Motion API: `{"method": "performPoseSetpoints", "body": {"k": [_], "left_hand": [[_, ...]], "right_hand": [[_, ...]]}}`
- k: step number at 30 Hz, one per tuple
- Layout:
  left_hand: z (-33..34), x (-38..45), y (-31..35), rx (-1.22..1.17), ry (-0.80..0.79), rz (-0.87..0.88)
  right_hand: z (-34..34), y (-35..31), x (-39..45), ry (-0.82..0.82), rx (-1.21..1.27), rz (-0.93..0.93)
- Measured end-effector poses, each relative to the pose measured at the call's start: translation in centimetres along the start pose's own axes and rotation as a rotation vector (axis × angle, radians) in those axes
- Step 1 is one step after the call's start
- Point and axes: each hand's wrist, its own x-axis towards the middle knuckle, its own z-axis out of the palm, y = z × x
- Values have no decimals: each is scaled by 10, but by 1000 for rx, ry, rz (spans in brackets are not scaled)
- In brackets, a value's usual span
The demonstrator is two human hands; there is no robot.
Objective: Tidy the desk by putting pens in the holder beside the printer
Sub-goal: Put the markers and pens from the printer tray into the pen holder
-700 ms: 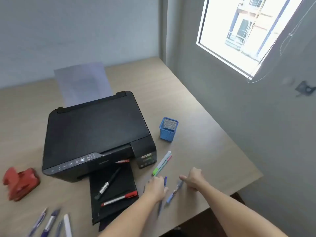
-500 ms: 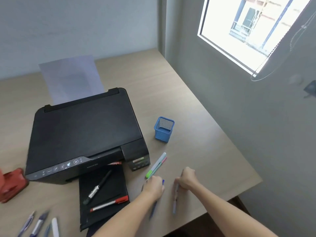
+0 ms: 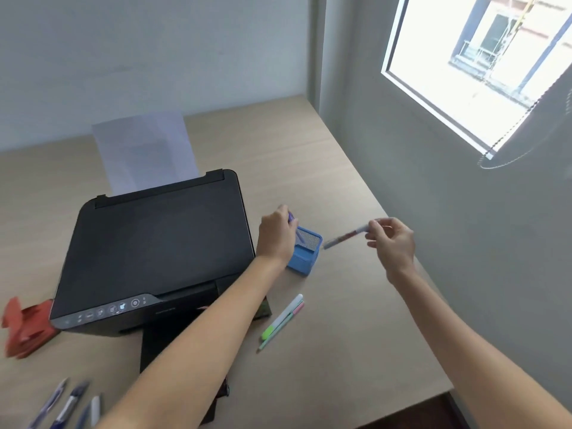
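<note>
A blue mesh pen holder [image 3: 305, 257] stands on the desk just right of the black printer [image 3: 161, 243]. My left hand [image 3: 277, 233] is above the holder's left rim, shut on a blue pen [image 3: 294, 226] whose lower end points down into the holder. My right hand [image 3: 391, 243] hovers to the holder's right, pinching a blurred pen [image 3: 345, 238] that slants down toward the rim. Two pens, one with a green cap [image 3: 283, 315] and one pink-tipped [image 3: 284, 325], lie together on the desk in front of the holder. Several more pens [image 3: 66, 407] lie at the bottom left.
The printer's output tray [image 3: 161, 345] sticks out toward me, mostly hidden under my left arm. A sheet of paper [image 3: 144, 150] stands in the rear feed. A red hole punch [image 3: 26, 328] sits left of the printer. The wall and window [image 3: 483, 66] bound the desk's right edge.
Both hands have lifted a pen each from the desk's front and moved up to the holder. The left pen is now entering the holder. The camera view has shifted.
</note>
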Motion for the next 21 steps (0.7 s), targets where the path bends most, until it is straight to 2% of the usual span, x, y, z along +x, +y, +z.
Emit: {"method": "performPoseSetpoints", "body": {"k": [7,9,13,17,19,21], "left_hand": [[37,8,-23,214,-337,-113],[34,2,-20,235,-345,-93],[13,-41,-15,141,-181,97],[17,-105,-48,228,-296,134],[29,-121,-60,330,-400,77],[39,-126,-69,480,-505,-11]], "right_hand": [[55,7,3,-149,-253,-77],[66,12,3,-199,-298,-88],[78,28,6,-274,-367,-70],[73,51,-8,-194,-375,-96],[68,68,-28,-163,-369,-156],[64,87,-49,-297,-421,-228]]}}
